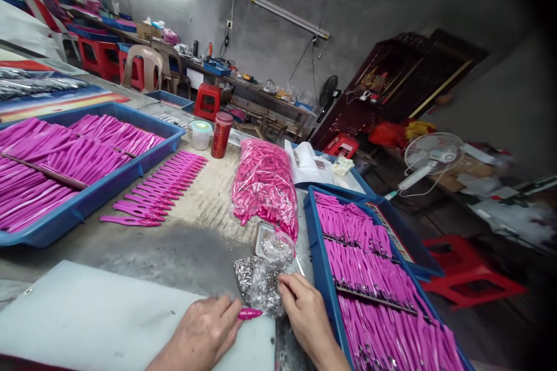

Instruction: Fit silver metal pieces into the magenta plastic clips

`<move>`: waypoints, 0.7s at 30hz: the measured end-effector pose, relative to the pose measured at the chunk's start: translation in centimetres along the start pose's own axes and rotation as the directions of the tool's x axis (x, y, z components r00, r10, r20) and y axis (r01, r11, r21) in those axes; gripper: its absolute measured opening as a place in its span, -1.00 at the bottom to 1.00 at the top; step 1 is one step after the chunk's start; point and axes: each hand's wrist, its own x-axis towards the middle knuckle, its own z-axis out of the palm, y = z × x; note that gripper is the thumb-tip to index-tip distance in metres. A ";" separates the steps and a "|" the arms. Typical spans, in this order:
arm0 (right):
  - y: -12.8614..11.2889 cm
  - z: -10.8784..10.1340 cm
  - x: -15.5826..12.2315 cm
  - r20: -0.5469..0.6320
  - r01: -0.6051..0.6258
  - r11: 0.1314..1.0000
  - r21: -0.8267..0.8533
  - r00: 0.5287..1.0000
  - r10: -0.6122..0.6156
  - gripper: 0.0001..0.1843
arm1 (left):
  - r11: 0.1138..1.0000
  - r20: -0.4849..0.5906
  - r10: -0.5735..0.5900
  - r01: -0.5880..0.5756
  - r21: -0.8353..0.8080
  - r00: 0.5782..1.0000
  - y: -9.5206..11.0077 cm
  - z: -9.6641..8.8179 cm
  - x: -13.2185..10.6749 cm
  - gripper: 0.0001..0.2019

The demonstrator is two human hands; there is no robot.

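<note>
My left hand (204, 330) rests on a white board (87, 319) at the near table edge and pinches a small magenta plastic piece (249, 313) between thumb and fingers. Just to its right, my right hand (304, 313) has its fingertips in a clear plastic bag of small metal parts (259, 281). A small tray of more metal parts (273, 243) lies just behind the bag. A large clear bag full of magenta pieces (265, 182) lies beyond that.
Blue trays of magenta parts stand at the left (93, 194) and right (319, 255). A row of magenta pieces (159, 188) lies on the table. A red cup (221, 134) and a white tub (201, 134) stand behind. Red stools and fans are on the floor at right.
</note>
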 end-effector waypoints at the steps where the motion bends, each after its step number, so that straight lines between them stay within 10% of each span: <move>1: 0.0 0.2 0.2 0.037 -0.004 0.998 -0.062 0.999 0.006 -0.76 | 1.000 -0.003 0.008 -0.008 0.002 1.000 0.0 0.0 0.0 -0.77; 9: -1.0 0.4 1.8 0.271 -0.017 0.881 -0.473 0.949 0.164 -0.73 | 1.000 0.049 -0.006 0.007 -0.003 0.999 -0.1 0.4 -0.4 -0.80; 21: -1.9 1.0 2.9 0.326 -0.016 0.818 -0.576 0.913 0.247 -0.72 | 1.000 0.056 -0.018 0.019 -0.017 0.998 0.0 0.5 -0.6 -0.87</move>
